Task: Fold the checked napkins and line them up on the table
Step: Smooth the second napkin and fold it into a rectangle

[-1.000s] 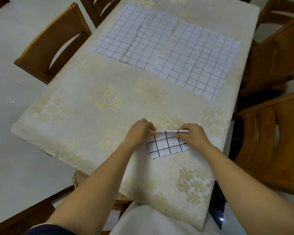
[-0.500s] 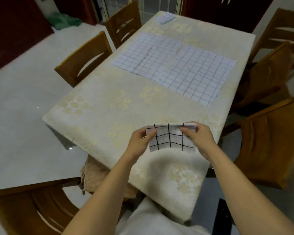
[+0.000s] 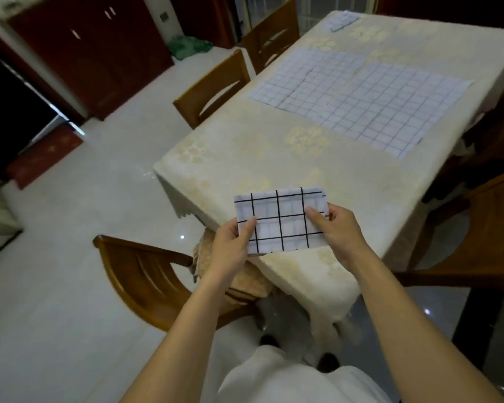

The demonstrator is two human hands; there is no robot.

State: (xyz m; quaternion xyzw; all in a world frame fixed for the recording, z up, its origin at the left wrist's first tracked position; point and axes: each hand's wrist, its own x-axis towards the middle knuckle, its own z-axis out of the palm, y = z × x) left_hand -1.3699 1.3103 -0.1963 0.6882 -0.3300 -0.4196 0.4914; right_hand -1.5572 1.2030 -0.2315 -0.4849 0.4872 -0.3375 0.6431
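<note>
**Left hand [image 3: 233, 245] and right hand [image 3: 332, 228] pinch a folded checked napkin [image 3: 282, 219]**

Each hand grips one short end, thumb on top, and holds the napkin in the air over the near corner of the table [image 3: 245, 135]. Its long axis runs left to right between them. Straight ahead lie two unfolded napkins [image 3: 390, 109]. Beyond them at the far end is a small pale thing [image 3: 344, 21], possibly another folded one. Neither hand is nearer.

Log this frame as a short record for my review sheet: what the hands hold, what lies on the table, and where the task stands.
held item: folded napkin, lifted clear of the table, at its near end
left hand: pinches the napkin's left edge
right hand: pinches its right edge
on table: unfolded napkins lying flat mid-table; small checked piece at the far end, too blurred to identify
task state: held napkin folded, not yet set down
</note>
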